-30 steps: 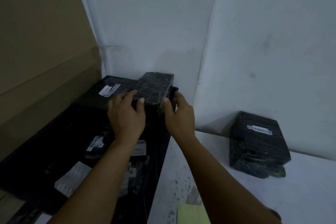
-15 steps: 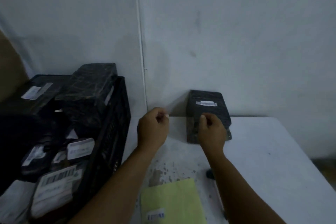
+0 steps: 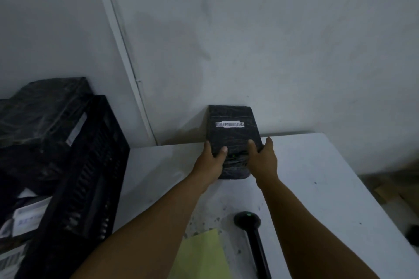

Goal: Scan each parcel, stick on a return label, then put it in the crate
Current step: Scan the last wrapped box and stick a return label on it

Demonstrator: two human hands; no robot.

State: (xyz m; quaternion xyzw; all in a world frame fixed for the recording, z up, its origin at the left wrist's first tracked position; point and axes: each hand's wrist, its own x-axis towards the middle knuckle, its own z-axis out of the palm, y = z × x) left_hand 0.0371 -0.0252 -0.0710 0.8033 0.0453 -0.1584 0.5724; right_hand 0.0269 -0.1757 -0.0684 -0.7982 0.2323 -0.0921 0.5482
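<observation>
A black wrapped parcel point(image 3: 233, 136) with a white barcode strip leans against the wall at the back of the white table point(image 3: 328, 188). My left hand point(image 3: 212, 161) grips its left side and my right hand point(image 3: 263, 158) grips its right side. A black crate point(image 3: 90, 174) stands at the left, holding several black parcels with white labels; one parcel point(image 3: 47, 106) lies on top at the back. A black barcode scanner point(image 3: 251, 231) lies on the table near me. A yellow-green label sheet point(image 3: 201, 256) lies beside it at the bottom.
The grey wall rises directly behind the table, with a white conduit point(image 3: 127, 56) running down it near the crate. The table's right edge drops to the floor at the far right, where something brown point(image 3: 394, 195) lies.
Both hands left the parcel placed on top of the crate, swung right across the table and closed on the sides of the parcel by the wall. My view turned right too.
</observation>
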